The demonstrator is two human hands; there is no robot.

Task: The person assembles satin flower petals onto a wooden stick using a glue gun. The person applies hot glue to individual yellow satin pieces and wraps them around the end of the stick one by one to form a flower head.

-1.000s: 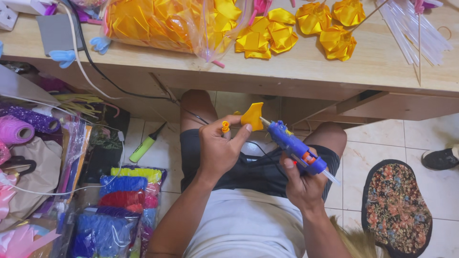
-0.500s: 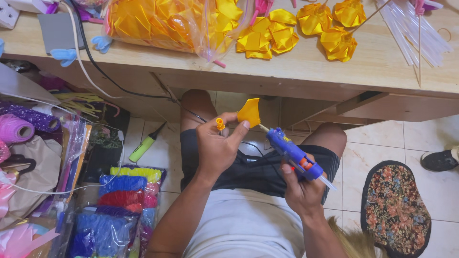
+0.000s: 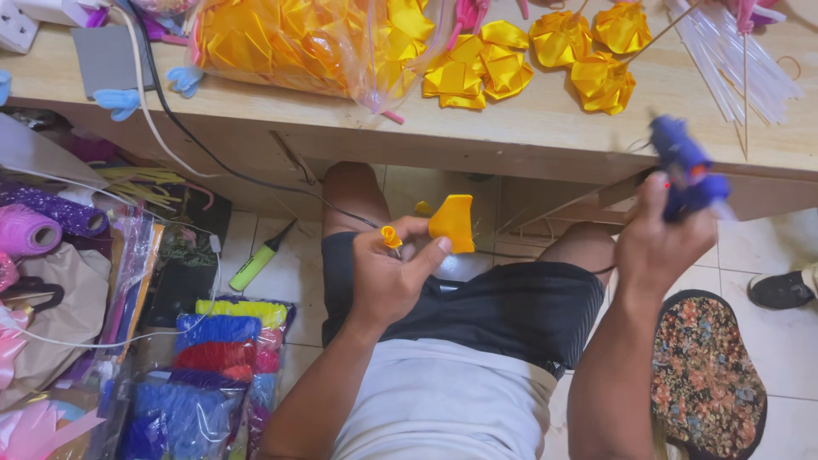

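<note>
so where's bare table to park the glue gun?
Bare wood runs along the table's front edge, below the yellow ribbon flowers, and left of the clear sticks. The left is crowded by the bag of yellow ribbon and cables. The right hand holds the glue gun near that edge.

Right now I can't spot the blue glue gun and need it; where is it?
In the head view the blue glue gun is at the right, gripped in the right hand, raised at the front edge of the wooden table, below the clear sticks.
</note>
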